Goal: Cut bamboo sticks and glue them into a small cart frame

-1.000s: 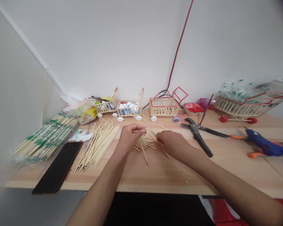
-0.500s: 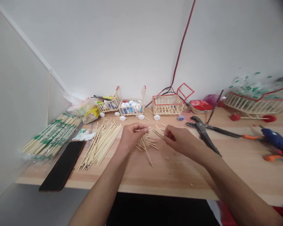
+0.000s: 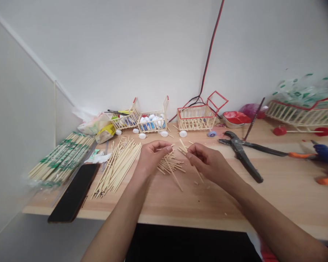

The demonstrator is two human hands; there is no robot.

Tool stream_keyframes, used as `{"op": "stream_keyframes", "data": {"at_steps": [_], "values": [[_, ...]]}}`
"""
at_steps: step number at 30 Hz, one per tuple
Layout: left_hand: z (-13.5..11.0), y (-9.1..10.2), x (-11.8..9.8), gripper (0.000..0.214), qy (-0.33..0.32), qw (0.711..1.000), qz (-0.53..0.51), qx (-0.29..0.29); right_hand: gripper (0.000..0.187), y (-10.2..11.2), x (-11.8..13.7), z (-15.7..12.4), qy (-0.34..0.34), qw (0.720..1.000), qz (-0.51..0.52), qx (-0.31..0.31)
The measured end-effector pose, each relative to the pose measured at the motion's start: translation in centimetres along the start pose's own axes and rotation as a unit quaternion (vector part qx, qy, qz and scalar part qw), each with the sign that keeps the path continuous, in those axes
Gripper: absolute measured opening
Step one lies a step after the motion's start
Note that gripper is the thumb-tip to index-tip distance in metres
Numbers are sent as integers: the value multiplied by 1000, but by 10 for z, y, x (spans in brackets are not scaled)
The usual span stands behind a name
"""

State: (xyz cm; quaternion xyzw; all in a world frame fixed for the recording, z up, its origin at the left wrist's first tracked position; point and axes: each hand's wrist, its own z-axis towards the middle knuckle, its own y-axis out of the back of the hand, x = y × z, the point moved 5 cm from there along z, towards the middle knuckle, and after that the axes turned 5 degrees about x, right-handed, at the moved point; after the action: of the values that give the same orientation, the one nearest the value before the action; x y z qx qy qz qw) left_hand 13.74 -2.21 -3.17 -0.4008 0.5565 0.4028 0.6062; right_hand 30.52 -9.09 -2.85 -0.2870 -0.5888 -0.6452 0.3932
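Note:
My left hand (image 3: 151, 157) is closed in a pinch on a thin wooden stick (image 3: 176, 177), whose lower end slants down toward the table's front. Opposite it, my right hand (image 3: 209, 160) pinches another wooden stick (image 3: 199, 175), with one end pointing up and left and the other showing below the fingers. Between and under the hands lies a loose pile of short cut sticks (image 3: 177, 166), partly covered by the left fingers. Longer wooden sticks (image 3: 123, 163) lie in a heap just left of my left hand.
Small stick-built carts (image 3: 196, 123) stand along the wall. Pliers (image 3: 242, 154) and a blue glue gun (image 3: 326, 154) lie to the right, near a red paint dish (image 3: 236, 118). Leftward are a black phone-like slab (image 3: 73, 193) and packaged chopsticks (image 3: 62, 158).
My right hand has turned and now shows a stick pinched in its fingers, lifted from beside the pile. The left hand keeps its stick. The view has shifted slightly.

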Motion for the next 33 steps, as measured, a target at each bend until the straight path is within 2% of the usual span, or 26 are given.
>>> {"op": "stream_keyframes", "data": {"at_steps": [4, 9, 12, 16, 24, 33], "values": [[0, -1, -1, 20, -3, 1000, 0, -1, 17, -2, -1, 0, -14, 1000, 7, 7], [1, 0, 0, 20, -9, 1000, 2, 4, 19, -12, -3, 0, -60, 991, 88, 77], [1, 0, 0, 22, -8, 1000, 2, 6, 23, -16, -2, -1, -104, 975, 161, 117], [1, -1, 1, 23, -6, 1000, -5, 10, 24, -22, -2, -4, -162, 935, 281, 144], [-1, -2, -1, 23, -1, 1000, -8, 2, 24, -27, -3, -6, -157, 884, 400, 182], [0, -2, -1, 23, 0, 1000, -3, 8, 26, -28, -5, -6, -153, 863, 442, 188]]}}
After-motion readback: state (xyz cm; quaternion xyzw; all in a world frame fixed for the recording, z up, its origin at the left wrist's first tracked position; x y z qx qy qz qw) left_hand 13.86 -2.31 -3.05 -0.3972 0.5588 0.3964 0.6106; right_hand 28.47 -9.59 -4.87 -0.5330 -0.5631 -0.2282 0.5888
